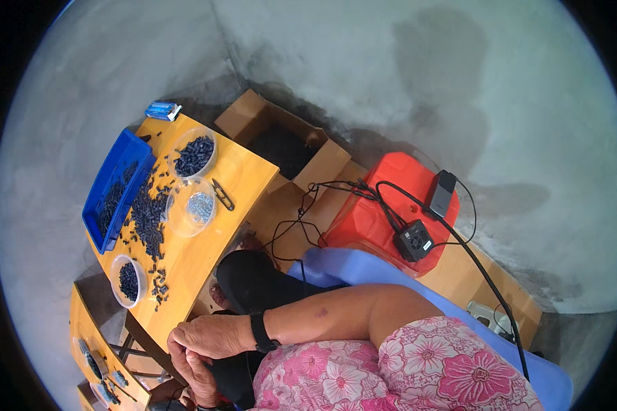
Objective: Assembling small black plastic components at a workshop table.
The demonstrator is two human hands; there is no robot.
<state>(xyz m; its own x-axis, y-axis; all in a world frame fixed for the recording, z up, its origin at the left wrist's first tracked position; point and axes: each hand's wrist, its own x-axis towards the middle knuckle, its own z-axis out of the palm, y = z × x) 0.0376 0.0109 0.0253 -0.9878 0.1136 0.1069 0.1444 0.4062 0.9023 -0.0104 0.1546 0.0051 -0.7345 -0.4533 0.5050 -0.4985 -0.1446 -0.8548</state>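
My right hand [209, 335], with a black band at its wrist, lies over my left hand [200, 380]; the two touch above my lap. The fingers of both are bent and pressed together, and whatever lies between them, if anything, is hidden. Nearest to them is the yellow wooden table [206, 253]. On its near end stands a clear tub of small black pieces [130, 279]. A heap of dark tube-like pieces [147, 219] spreads over the middle of the table, beside a clear tub of small silvery parts [197, 205] and black thread snips [222, 195].
A blue bin [118, 188] tilts along the table's left edge. Farther off are another tub of dark pieces [194, 156] and a small blue box [163, 111]. An open cardboard box [281, 140] sits behind. Right are a red container [384, 198], cables and a blue chair [363, 267].
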